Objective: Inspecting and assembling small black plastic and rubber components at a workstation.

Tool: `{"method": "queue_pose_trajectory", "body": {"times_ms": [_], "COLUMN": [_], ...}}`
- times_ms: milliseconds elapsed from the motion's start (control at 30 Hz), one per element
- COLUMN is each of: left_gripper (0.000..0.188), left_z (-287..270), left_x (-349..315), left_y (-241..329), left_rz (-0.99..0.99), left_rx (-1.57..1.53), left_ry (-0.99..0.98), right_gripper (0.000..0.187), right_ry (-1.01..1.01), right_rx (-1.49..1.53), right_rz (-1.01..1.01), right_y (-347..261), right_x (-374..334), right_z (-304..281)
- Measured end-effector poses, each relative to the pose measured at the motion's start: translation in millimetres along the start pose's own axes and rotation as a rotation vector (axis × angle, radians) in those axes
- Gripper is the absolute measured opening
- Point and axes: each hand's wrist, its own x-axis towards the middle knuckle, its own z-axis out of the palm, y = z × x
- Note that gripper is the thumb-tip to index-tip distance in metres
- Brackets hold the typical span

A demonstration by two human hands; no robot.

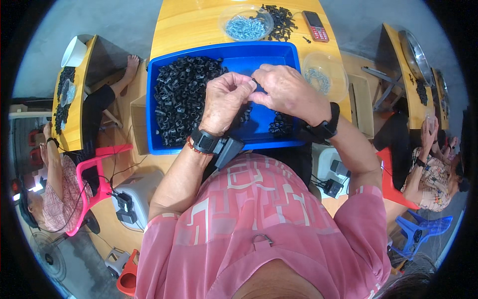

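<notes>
My left hand (225, 99) and my right hand (286, 89) meet over the middle of a blue plastic tray (224, 48). Thumb and fingers of both are closed around a small black plastic piece (255, 81), mostly hidden by the fingertips. Left of my hands, a large heap of black plastic clips (180, 94) fills that side of the tray. A smaller cluster of black pieces (281, 124) lies in the tray's near right part, below my right wrist. A few more show under my hands.
Beyond the tray stand a clear bowl (246, 28) of silvery screws, a pile of small black parts (280, 22) and a red phone (315, 26). A clear tub (323, 74) with some screws sits at the tray's right. Other people sit at tables on both sides.
</notes>
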Motion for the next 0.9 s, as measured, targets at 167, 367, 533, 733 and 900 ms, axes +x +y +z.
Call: {"method": "queue_pose_trajectory", "body": {"times_ms": [167, 367, 533, 733, 900], "left_gripper": [0.012, 0.012, 0.012, 0.008, 0.006], "left_z": [2.0, 2.7, 0.3, 1.6, 1.9], "left_x": [0.4, -1.2, -2.1, -3.1, -3.5], "left_y": [1.7, 3.6, 3.0, 4.1, 4.1], "left_rz": [-0.015, -0.043, 0.030, 0.096, 0.154], "left_rx": [-0.020, -0.107, 0.026, 0.093, 0.178], "left_ry": [0.009, -0.033, -0.038, -0.006, -0.030], "right_gripper": [0.027, 0.028, 0.027, 0.024, 0.023], "right_ry": [-0.008, 0.070, 0.062, 0.135, 0.120], "right_rx": [0.035, 0.019, -0.068, -0.082, -0.019], "right_rz": [0.011, 0.006, -0.023, -0.090, -0.066], "right_y": [2.8, 1.7, -0.9, -1.6, 1.9], "right_x": [0.0, -4.4, -3.5, -2.4, -7.0], "right_z": [2.8, 4.4, 8.7, 11.4, 8.9]}}
